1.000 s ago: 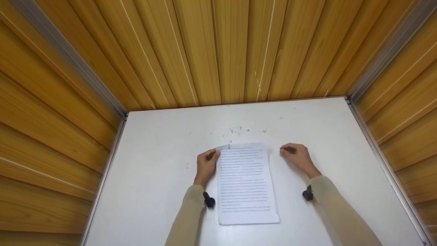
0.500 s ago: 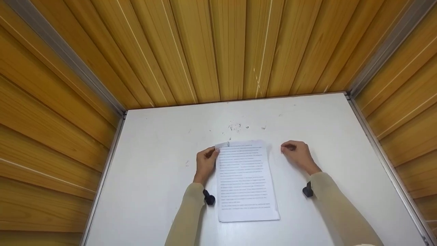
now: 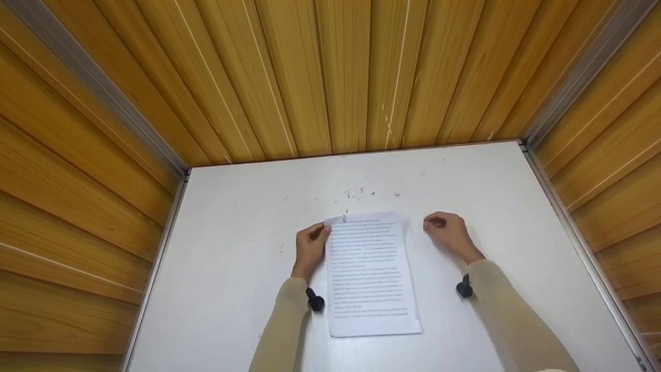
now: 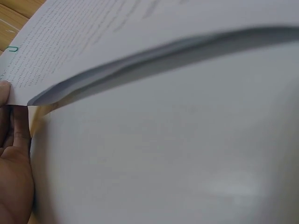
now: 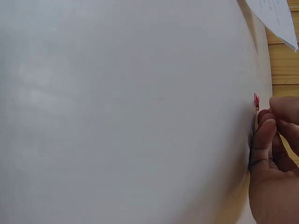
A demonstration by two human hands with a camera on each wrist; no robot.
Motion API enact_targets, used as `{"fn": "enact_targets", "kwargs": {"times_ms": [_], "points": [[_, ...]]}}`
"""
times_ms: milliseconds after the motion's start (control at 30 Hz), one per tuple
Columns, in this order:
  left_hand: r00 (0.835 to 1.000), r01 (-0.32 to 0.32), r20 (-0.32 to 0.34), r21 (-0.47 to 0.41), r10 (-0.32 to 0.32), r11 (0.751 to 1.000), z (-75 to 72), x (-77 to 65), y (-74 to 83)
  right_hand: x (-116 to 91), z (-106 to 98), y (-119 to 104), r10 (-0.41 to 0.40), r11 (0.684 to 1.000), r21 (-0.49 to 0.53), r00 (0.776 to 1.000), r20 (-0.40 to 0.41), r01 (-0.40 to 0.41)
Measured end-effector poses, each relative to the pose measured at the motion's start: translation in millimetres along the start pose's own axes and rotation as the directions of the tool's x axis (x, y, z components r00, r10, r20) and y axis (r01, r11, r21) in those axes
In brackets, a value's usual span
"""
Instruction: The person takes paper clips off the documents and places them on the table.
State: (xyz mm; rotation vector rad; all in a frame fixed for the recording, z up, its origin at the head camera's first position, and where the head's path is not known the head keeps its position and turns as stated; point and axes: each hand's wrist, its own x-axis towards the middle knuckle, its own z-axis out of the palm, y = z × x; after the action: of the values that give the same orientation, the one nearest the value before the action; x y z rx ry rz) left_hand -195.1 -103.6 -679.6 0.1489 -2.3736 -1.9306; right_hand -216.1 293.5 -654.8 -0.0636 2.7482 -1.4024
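A stack of printed paper sheets [image 3: 369, 268] lies on the white table, its top left corner lifted. My left hand [image 3: 311, 245] pinches that corner between thumb and fingers. A green paper clip [image 4: 13, 48] sits on the sheets' top edge, close to this corner. To the right of the stack, apart from it, my right hand [image 3: 449, 232] has its thumb and fingertips together. A small red paper clip [image 5: 256, 101] shows at those fingertips, pinched there and partly hidden by them.
The white table [image 3: 248, 217] carries dark marks beyond the paper. Yellow wood-look walls [image 3: 341, 77] stand at the back and both sides, with metal rails at the corners. Each wrist wears a black camera [image 3: 315, 300].
The head view has shifted slightly. Both hands keep their hold and place by the paper stack, with no other clear movement.
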Motion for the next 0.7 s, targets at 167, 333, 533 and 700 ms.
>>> {"fn": "enact_targets", "kwargs": {"times_ms": [167,333,533,700], "points": [[1.0,-0.018,-0.002,0.006,0.018,1.0,0.2,1.5,-0.8,7,-2,-8,-0.043,0.999,-0.014,0.999,-0.014,0.043],[1.0,0.002,0.003,0.003,-0.002,1.0,1.5,-0.8,-3.4,10,-2,-28,-0.1,0.995,0.007,0.994,-0.04,0.101],[1.0,-0.012,0.009,-0.01,0.013,1.0,1.1,0.2,-1.9,18,1,-61,-0.206,0.978,0.025,0.976,-0.063,0.208],[1.0,-0.014,0.003,-0.005,0.014,1.0,-0.3,0.9,-0.9,26,11,-83,-0.292,0.956,-0.036,0.954,-0.065,0.29]]}}
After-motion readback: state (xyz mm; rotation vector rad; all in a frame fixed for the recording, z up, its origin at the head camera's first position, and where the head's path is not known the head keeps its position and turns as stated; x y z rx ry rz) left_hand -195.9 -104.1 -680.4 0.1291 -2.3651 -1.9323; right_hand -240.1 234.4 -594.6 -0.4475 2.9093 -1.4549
